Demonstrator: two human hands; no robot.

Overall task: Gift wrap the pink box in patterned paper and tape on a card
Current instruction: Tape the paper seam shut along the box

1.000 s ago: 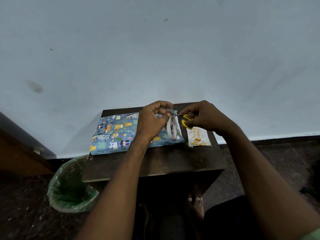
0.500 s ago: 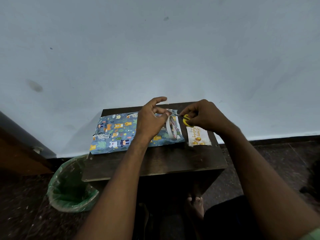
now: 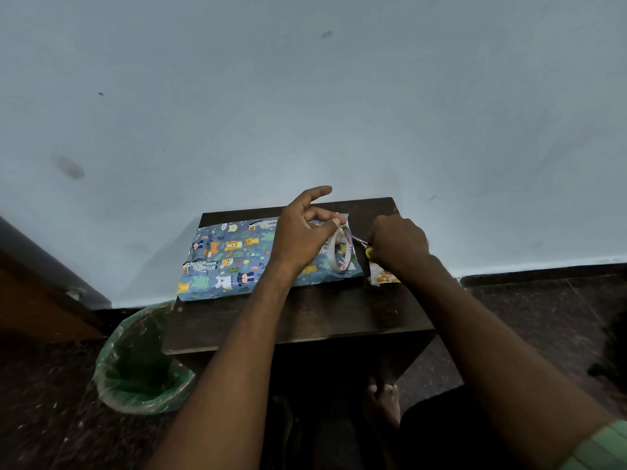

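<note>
The box wrapped in blue animal-patterned paper [image 3: 230,259] lies flat on the small dark wooden table [image 3: 305,320]. My left hand [image 3: 302,239] hovers over its right end, thumb and a finger pinching the tape roll [image 3: 341,252], index finger raised. The roll stands on edge on the wrapped box. My right hand [image 3: 397,247] grips small yellow-handled scissors [image 3: 368,251], their blades pointing left toward the roll. The white card with gold print [image 3: 383,276] lies on the table under my right wrist, mostly hidden.
A bin lined with a green bag [image 3: 142,364] stands on the floor left of the table. The pale wall [image 3: 305,96] rises right behind the table. A brown wooden piece of furniture [image 3: 30,300] is at far left. My bare feet [image 3: 383,398] show under the table.
My right hand with the scissors has drawn right and down, away from the roll, covering more of the card. My left index finger has lifted and straightened.
</note>
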